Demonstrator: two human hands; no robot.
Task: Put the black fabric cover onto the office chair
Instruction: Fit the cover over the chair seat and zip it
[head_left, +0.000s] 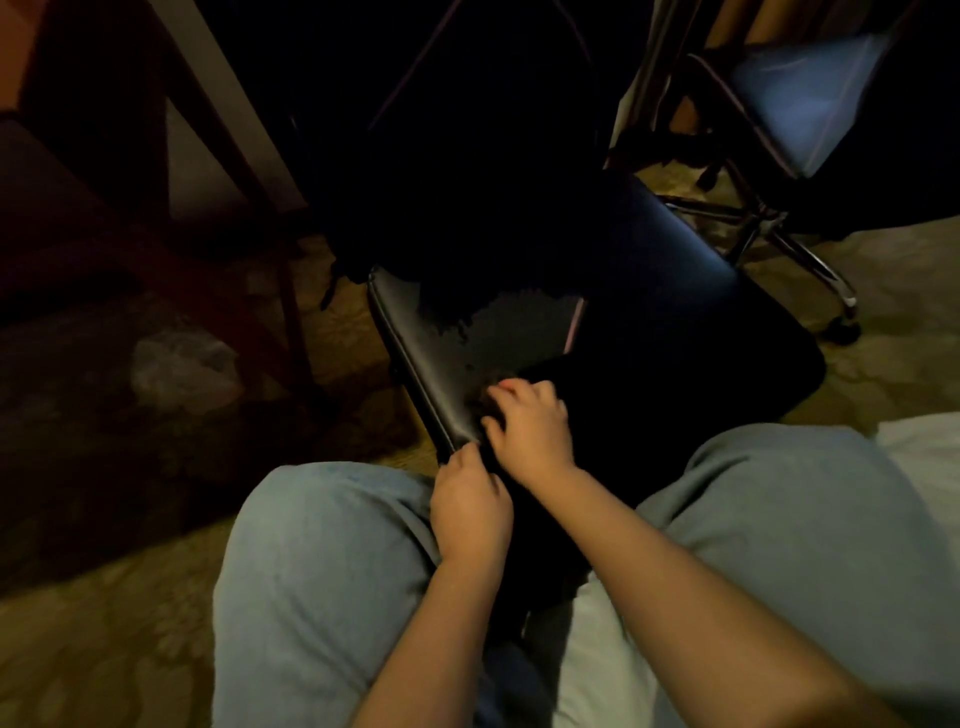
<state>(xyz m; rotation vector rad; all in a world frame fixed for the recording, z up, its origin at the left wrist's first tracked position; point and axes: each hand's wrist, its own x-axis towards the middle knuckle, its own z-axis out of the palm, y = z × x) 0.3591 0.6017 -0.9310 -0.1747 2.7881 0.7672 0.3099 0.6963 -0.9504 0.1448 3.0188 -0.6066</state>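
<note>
Head camera looked down in dim light at an office chair (431, 353) drawn up between a seated person's knees in pale jeans (322, 561). A black fabric cover (649, 395) lay over the near and right part of the seat, leaving the worn, flaking left side bare. The left hand (470, 506) was curled at the seat's near left corner, pinching the cover's edge against the rim. Just beyond it, the right hand (530, 431) rested on top of the seat with bent fingers bunching the same edge of cloth. A second chair (800, 104) with a shiny seat and wheeled metal base stood on the patterned carpet (130, 623) at the upper right; dark wooden furniture legs (228, 135) rose at the left.
</note>
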